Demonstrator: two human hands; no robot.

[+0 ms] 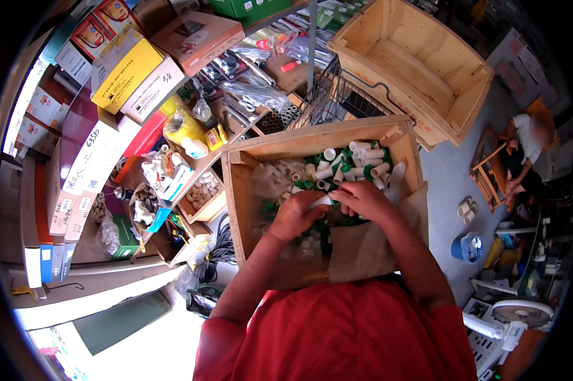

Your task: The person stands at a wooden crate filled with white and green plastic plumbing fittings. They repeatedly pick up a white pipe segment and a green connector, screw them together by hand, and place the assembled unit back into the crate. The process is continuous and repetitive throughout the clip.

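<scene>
Both my hands are over a wooden box (pixel 232 209) holding white plastic pipe pieces (pixel 362 152), green plastic parts (pixel 343 171) and clear plastic bags (pixel 277 174). My left hand (pixel 297 214) is wrapped around a short white pipe piece (pixel 321 202), its thumb lying along it. My right hand (pixel 364 200) meets the other end of this piece with fingers pinched together; whatever lies between those fingertips is too small to make out. A brown cloth or sheet of card (pixel 366 251) covers the box's near right corner, below my right forearm.
An open wooden crate (pixel 419 70) stands beyond the box, next to a wire basket (pixel 337 95). Shelves with cartons (pixel 134 76) and fittings run along the left. At right, a person (pixel 527 146) sits near a blue bin (pixel 467 247), slippers (pixel 466 210) and a fan (pixel 521 312).
</scene>
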